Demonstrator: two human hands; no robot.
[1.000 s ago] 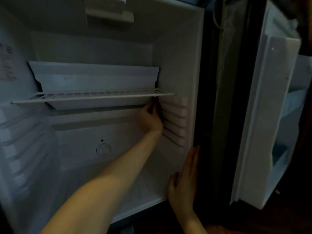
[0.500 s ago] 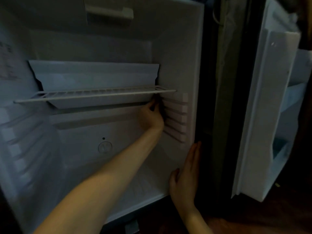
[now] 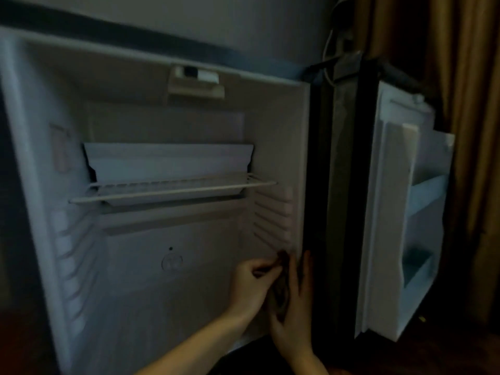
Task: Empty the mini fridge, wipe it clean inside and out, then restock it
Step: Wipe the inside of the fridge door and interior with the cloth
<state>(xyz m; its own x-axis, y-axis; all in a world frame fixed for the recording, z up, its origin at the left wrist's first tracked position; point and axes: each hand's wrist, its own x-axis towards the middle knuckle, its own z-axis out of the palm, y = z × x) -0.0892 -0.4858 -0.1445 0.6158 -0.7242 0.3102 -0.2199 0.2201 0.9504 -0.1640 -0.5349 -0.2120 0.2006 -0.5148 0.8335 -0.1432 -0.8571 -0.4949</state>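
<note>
Meeting at the mini fridge's (image 3: pixel 273 136) lower right edge, left hand (image 3: pixel 250 284) pinches a blurred dark object (image 3: pixel 282 292); right hand (image 3: pixel 296 318) lies flat, released.

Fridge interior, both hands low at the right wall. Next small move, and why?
Probably sweep the left hand inward along the right inner wall below the rails, wiping. Its fingers curl on what looks like a dark cloth at that wall's front edge, the right hand lies flat beside it, and the wire shelf is bare.
</note>
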